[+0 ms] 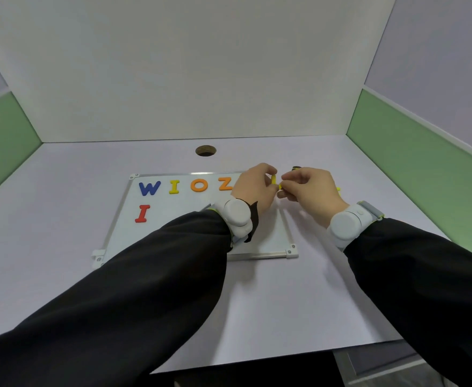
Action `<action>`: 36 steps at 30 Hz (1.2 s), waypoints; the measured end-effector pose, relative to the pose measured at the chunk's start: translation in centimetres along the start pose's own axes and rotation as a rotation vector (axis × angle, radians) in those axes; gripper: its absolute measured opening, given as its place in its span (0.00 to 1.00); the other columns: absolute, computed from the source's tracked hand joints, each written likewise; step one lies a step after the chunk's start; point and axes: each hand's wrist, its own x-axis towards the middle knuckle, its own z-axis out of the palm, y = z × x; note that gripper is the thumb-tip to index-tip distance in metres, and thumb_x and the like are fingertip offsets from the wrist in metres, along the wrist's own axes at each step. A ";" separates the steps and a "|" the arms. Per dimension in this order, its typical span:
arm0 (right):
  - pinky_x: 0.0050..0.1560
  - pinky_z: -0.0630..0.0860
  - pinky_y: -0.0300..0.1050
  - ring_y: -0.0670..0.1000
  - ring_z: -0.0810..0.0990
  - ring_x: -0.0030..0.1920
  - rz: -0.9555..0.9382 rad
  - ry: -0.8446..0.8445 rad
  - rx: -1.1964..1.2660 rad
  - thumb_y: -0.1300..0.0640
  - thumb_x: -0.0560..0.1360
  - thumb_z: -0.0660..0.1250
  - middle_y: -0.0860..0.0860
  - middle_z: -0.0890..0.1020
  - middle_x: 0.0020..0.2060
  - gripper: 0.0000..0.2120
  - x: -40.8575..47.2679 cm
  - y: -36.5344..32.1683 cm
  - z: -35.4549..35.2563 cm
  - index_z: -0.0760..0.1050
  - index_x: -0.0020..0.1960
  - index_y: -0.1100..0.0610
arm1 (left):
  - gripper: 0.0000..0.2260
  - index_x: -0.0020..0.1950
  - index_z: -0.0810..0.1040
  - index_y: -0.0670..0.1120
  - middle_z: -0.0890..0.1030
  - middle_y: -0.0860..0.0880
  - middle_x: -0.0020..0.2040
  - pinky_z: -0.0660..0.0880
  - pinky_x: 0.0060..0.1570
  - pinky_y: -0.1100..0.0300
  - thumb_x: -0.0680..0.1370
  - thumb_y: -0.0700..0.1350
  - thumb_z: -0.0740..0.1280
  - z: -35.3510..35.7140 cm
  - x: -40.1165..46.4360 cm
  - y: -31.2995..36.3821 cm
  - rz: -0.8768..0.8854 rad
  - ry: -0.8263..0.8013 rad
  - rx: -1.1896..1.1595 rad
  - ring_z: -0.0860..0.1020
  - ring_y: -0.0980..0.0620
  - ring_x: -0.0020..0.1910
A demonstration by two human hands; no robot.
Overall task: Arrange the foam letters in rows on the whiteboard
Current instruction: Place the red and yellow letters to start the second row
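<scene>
A whiteboard lies flat on the desk. Its top row reads blue W, yellow I, orange O and orange Z. A red I starts the second row. Above the board's far right corner my left hand pinches a yellow foam letter. My right hand meets it there, fingers curled round yellow foam pieces. Which letters these are is hidden by the fingers. More yellow foam peeks out behind my right hand.
A round cable hole sits in the desk behind the board. White and green partition walls enclose the desk at the back and both sides. The desk's front edge runs below my forearms.
</scene>
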 end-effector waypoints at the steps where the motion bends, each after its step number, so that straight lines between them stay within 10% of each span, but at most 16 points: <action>1: 0.42 0.80 0.43 0.52 0.85 0.37 -0.016 -0.022 -0.038 0.66 0.74 0.68 0.58 0.84 0.42 0.07 -0.2 -0.2 0.6 0.79 0.52 0.65 | 0.14 0.64 0.75 0.47 0.81 0.48 0.51 0.77 0.54 0.54 0.78 0.42 0.66 -0.7 -0.3 -0.5 -0.017 0.005 -0.022 0.80 0.49 0.48; 21: 0.35 0.75 0.36 0.47 0.80 0.30 -0.119 -0.226 -0.255 0.63 0.71 0.72 0.53 0.85 0.39 0.03 -1.6 -3.5 11.4 0.82 0.46 0.59 | 0.18 0.68 0.74 0.47 0.72 0.48 0.65 0.73 0.58 0.56 0.79 0.48 0.63 -9.3 -8.4 -7.0 -0.066 0.015 0.324 0.76 0.48 0.56; 36: 0.51 0.73 0.36 0.47 0.82 0.48 -0.261 -0.329 -0.430 0.61 0.71 0.73 0.50 0.85 0.43 0.05 -2.2 -4.0 15.9 0.84 0.46 0.58 | 0.17 0.62 0.74 0.47 0.74 0.48 0.49 0.68 0.40 0.55 0.81 0.54 0.54 -10.5 -11.3 -8.7 -0.064 0.028 0.790 0.77 0.46 0.48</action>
